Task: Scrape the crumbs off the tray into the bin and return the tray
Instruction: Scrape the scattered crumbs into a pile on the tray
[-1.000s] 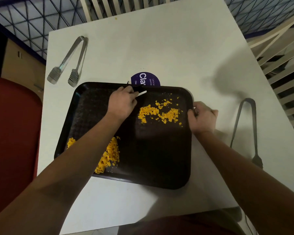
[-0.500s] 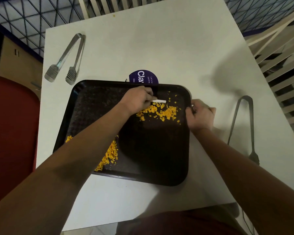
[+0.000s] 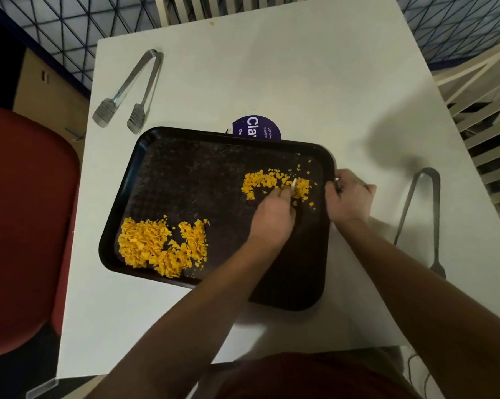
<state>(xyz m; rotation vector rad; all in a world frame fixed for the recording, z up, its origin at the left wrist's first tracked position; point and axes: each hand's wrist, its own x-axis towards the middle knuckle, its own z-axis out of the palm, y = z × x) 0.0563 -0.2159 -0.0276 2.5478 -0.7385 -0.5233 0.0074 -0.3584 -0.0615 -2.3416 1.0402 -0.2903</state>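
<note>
The dark tray (image 3: 185, 182) lies flat on the white bench (image 3: 300, 82), with the right hand (image 3: 349, 197) curled round its rim at three o'clock and the left hand (image 3: 274, 217) pinching a small white scraper (image 3: 294, 184) in the crumbs (image 3: 274, 182) nearby. A bigger heap (image 3: 156, 246) sits towards seven o'clock. It looks stiff and light, but the loose flakes would slide, so I'd grip both short rims and keep it level

Tongs (image 3: 129, 90); second tongs (image 3: 421, 220); purple sticker (image 3: 257, 128)
</note>
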